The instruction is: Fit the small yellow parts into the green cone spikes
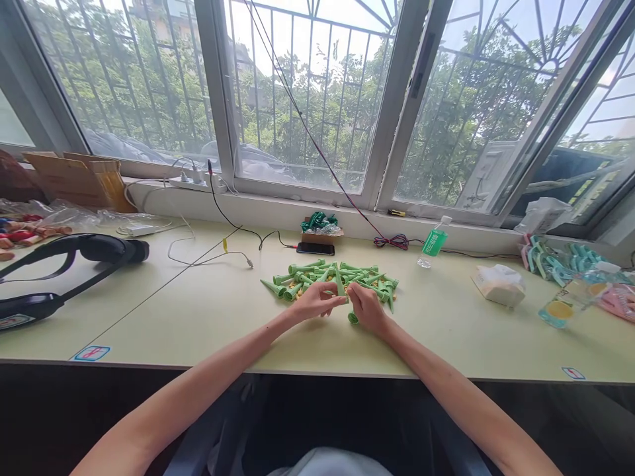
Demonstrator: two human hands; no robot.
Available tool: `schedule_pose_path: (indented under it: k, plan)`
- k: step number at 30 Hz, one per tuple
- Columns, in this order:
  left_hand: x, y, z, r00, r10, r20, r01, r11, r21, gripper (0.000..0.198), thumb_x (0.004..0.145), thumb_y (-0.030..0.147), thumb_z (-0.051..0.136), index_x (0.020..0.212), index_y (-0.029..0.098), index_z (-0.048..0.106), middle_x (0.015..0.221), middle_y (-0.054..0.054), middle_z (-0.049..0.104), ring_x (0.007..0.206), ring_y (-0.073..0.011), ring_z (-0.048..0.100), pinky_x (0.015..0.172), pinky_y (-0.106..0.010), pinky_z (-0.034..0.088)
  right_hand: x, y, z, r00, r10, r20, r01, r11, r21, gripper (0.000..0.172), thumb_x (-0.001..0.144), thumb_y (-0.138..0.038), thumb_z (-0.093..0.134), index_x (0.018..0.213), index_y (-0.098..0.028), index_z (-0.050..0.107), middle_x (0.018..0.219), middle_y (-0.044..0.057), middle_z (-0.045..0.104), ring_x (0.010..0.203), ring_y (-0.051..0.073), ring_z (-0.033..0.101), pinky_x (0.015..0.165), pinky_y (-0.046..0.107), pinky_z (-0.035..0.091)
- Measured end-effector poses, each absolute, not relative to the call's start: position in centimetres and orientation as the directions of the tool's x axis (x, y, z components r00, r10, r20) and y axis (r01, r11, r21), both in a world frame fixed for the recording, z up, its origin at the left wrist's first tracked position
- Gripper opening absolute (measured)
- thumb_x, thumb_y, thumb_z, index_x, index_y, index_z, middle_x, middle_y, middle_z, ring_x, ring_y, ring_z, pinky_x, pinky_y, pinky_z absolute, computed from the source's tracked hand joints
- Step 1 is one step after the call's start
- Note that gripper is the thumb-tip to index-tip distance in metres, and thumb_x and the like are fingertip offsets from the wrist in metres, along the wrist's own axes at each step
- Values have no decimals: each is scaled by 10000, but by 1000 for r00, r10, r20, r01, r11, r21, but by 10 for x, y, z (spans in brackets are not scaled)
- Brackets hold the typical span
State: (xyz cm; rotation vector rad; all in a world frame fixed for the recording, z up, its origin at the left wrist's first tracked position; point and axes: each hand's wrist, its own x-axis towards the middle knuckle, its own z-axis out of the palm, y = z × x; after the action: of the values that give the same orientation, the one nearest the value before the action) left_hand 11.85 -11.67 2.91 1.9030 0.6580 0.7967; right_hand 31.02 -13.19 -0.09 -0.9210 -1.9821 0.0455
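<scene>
A: Where is the green spike (340, 283)?

B: Between the two hands, just in front of the pile of green spikes (302, 272), its point up and away from the person; the left hand (317, 301) has its grip pinched together on the lower end; the right hand (368, 308) has its grip closed on that end from the other side.

A: Why held so low?

B: Both wrists seem to rest on the tabletop (198, 317), which I judge steadies the fingers; the pile lies just beside them, so any reach is short.

A: And the green bit under the right hand?

B: A short green piece (353, 318) shows at the heel of it; held or lying loose, I cannot tell.

A: The rest?

B: A phone (315, 248) behind the pile; a bottle (434, 242) to the right near the sill; both well apart from the hands, probably so they stay out of the way.
</scene>
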Motion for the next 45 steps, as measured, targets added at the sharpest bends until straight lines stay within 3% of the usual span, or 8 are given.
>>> schedule_pose_path:
  k: [6, 13, 16, 20, 25, 33, 39, 45]
  plan:
    - [121, -113, 22, 558, 628, 543, 230, -745, 626, 331, 854, 491, 590, 928, 171, 634, 909, -39, 542, 566, -63, 491, 490, -194, 429, 310, -129, -4, -267, 671, 691, 650, 655, -385, 307, 998, -306, 314, 709, -214, 366, 559, -48, 378, 475, 109, 301, 500, 242, 240]
    - [125, -113, 21, 461, 698, 548, 255, -696, 671, 342, 879, 476, 554, 1073, 196, 531, 928, -23, 555, 507, -50, 479, 457, -186, 406, 309, -129, -3, -130, 669, 732, 670, 603, -432, 312, 1006, -326, 304, 732, -209, 396, 577, -47, 373, 489, 109, 315, 515, 236, 257]
    - [126, -115, 24, 441, 764, 470, 203, -595, 778, 391, 879, 552, 514, 918, 163, 535, 756, 6, 571, 431, -48, 460, 413, -174, 364, 310, -129, -2, -67, 657, 751, 665, 591, -457, 296, 1008, -322, 301, 764, -205, 420, 584, -50, 381, 487, 106, 325, 517, 231, 273]
    - [124, -114, 25, 640, 754, 148, 169, -326, 930, 727, 891, 708, 237, 604, 125, 561, 496, -18, 516, 374, -79, 476, 373, -181, 348, 309, -130, -3, -158, 644, 749, 640, 644, -419, 301, 1004, -313, 320, 732, -208, 396, 593, -49, 379, 508, 105, 329, 530, 229, 289]
    - [121, -112, 25, 701, 713, -12, 166, -147, 975, 787, 806, 792, 308, 655, 88, 627, 610, -70, 602, 406, -94, 520, 385, -202, 383, 308, -131, -5, -263, 630, 731, 598, 701, -389, 306, 999, -291, 330, 704, -213, 351, 589, -51, 345, 514, 107, 303, 529, 236, 280]
    - [116, -114, 30, 704, 710, -26, 78, -41, 996, 624, 786, 712, 503, 726, 98, 592, 707, -50, 593, 470, -79, 509, 424, -203, 383, 309, -131, -3, -301, 625, 720, 587, 717, -377, 302, 996, -279, 318, 704, -214, 360, 595, -37, 386, 518, 114, 327, 531, 235, 288]
    - [118, -118, 28, 617, 781, 99, 126, -222, 967, 468, 719, 575, 689, 809, 167, 478, 539, 58, 483, 426, -83, 455, 417, -201, 334, 308, -130, -4, -320, 624, 713, 603, 715, -354, 298, 986, -264, 333, 693, -214, 342, 585, -41, 375, 501, 110, 303, 515, 236, 266]
    - [123, -120, 27, 471, 780, 413, 212, -554, 805, 423, 717, 481, 725, 890, 185, 477, 693, 46, 494, 504, -71, 461, 465, -198, 354, 308, -129, -4, -276, 663, 696, 623, 675, -396, 318, 995, -296, 313, 686, -222, 317, 549, -50, 342, 466, 111, 286, 488, 251, 239]
